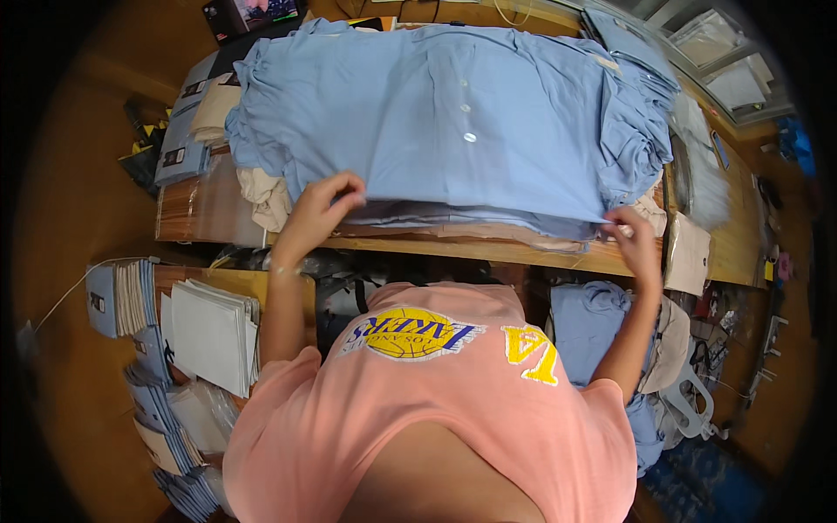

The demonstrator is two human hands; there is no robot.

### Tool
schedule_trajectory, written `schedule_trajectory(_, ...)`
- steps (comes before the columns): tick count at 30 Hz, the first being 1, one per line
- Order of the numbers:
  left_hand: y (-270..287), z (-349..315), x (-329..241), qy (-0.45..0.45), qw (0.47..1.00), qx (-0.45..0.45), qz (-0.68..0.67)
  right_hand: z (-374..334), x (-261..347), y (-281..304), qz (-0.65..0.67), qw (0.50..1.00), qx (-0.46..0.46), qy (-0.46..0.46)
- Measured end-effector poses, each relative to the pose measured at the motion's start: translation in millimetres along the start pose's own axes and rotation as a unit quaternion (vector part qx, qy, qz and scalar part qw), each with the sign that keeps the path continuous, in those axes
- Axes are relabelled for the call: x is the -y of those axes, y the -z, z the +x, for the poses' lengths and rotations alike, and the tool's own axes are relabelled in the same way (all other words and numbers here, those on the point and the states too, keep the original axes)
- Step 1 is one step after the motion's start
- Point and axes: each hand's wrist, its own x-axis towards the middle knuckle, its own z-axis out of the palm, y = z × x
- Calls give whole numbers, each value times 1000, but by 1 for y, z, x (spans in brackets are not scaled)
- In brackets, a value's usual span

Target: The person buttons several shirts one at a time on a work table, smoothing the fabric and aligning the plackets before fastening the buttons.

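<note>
A light blue shirt [401, 113] lies spread across the table on top of more blue and beige garments. White buttons run down its middle, and its gathered sleeves bunch at both sides. At the left end of the near hem, my left hand [321, 213] has its fingers and thumb closed on the cloth edge. My right hand [636, 246] pinches the same hem at its right end. Between them the edge is drawn straight, slightly raised over the layers beneath.
Folded blue garments [179, 148] are stacked left of the shirt. White sheets or flat packs [212, 336] lie lower left, beside more folded garments [157, 392]. A loose blue garment [588, 322] hangs lower right. Clear plastic bags [697, 174] and a beige folded piece [689, 253] sit at right.
</note>
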Motion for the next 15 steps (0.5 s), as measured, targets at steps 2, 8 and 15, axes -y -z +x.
schedule_trajectory(2,-6,-6,-23,-62,988,137,35,-12,7,37,-52,998,9,-45)
schedule_trajectory(8,-57,14,-42,-47,975,217,19,13,33,34,-176,973,149,14)
schedule_trajectory(15,-86,115,-69,-226,957,-116,140,129,101,-58,119,973,-58,188)
